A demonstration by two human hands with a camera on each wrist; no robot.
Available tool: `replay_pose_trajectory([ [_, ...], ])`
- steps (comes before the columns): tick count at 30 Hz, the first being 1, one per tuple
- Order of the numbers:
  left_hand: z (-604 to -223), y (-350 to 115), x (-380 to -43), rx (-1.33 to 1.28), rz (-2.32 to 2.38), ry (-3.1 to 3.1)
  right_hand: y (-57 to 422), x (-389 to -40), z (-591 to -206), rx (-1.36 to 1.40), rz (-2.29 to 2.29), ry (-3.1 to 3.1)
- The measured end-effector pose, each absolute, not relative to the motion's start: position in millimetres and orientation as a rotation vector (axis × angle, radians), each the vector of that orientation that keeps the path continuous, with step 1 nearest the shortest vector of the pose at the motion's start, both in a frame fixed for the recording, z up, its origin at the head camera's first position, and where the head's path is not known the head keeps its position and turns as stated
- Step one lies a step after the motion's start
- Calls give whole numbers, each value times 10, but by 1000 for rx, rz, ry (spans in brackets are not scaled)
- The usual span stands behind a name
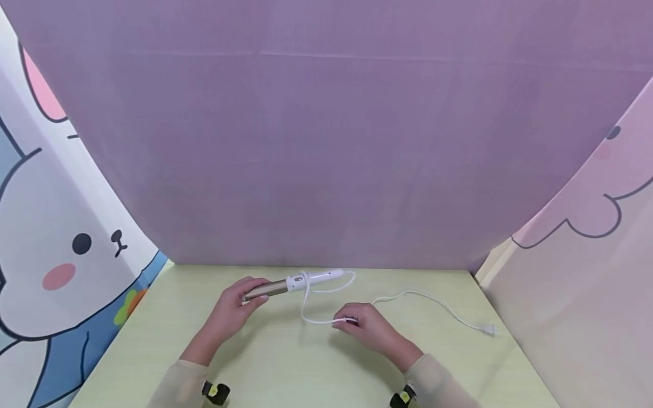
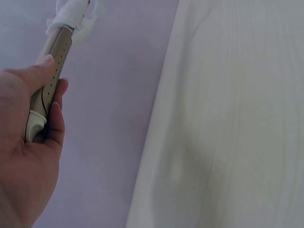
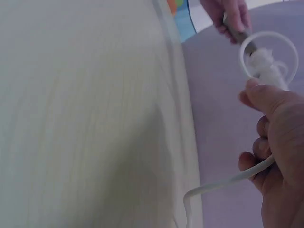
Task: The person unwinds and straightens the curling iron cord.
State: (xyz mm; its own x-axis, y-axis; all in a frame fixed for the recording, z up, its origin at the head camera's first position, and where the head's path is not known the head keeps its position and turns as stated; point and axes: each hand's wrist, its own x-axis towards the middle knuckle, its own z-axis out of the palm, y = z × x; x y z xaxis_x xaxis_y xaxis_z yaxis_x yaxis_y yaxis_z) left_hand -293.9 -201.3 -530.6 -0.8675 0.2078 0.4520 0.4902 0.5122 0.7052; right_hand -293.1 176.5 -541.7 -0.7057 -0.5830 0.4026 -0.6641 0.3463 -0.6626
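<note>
My left hand [image 1: 234,309] grips the gold barrel of a hair straightener [image 1: 272,288] near its end, above the table. The thumb lies along the row of small holes in the left wrist view, where the gold barrel [image 2: 59,50] has a pale tip cap [image 2: 36,124]. Its white handle [image 1: 326,276] points right, with white cord [image 1: 318,322] wound around it. Between thumb and curled fingers, my right hand [image 1: 369,328] holds the cord. From that hand the cord runs out right to a white plug [image 1: 488,330] on the table.
The pale wood-patterned table [image 1: 285,368] reaches back to a purple cloth wall [image 1: 326,170]. Cartoon-printed panels stand at the left [image 1: 46,226] and right [image 1: 576,294]. Black bands [image 1: 216,392] show near both sleeves.
</note>
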Motion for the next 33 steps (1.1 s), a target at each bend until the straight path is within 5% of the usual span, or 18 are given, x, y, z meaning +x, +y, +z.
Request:
replay_pose_trajectory([
  [20, -5396, -2043, -2951, -556, -1270, -2567, 1747, -2872, -4897, 1171, 1278, -2142],
  [33, -5392, -2104, -2908, -694, -1364, -2567, 2048, -3274, -4899, 597, 1432, -2280],
])
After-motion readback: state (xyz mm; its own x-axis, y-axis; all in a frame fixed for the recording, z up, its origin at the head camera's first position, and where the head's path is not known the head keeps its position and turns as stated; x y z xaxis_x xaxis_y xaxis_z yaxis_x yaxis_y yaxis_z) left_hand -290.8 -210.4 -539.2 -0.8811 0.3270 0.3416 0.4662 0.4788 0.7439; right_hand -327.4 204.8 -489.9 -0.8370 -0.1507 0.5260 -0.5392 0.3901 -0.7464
